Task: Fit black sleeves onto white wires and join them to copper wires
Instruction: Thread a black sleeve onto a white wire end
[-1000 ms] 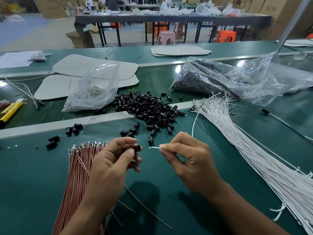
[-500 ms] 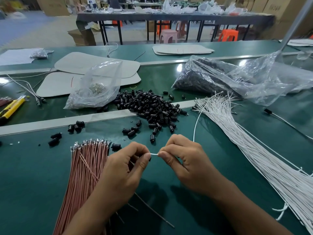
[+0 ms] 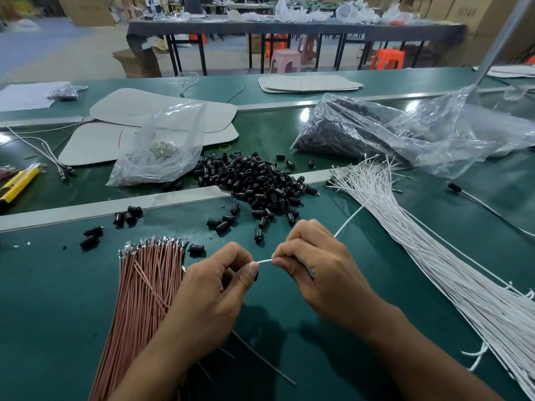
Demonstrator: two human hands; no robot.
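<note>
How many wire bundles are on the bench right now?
2. Copper wires lie near left, beside the left hand; white wires fan along the right. One white wire is in the fingers; none seems hidden.

Left hand (image 3: 220, 285) and right hand (image 3: 315, 267) are hovering close together, fingers curled, both pinching one white wire (image 3: 265, 261) between thumb and forefinger.

Gap betw. the hands has been closed: 1 s ago the white wire (image 3: 265, 261) tip, pinched in the R hand (image 3: 315, 270), was held apart from the black sleeve at the L hand (image 3: 214, 287) fingertips. Now the tip is taken into the L pinch, w/ only a short stretch left showing betw. the hands. The black sleeve is now covered by the L thumb. Wire slack behind the R hand, arched earlier, is drawn straighter toward upper right. A loose sleeve (image 3: 196, 248) by the copper wire tips (image 3: 153, 241), centre-left, has been uncovered.
</note>
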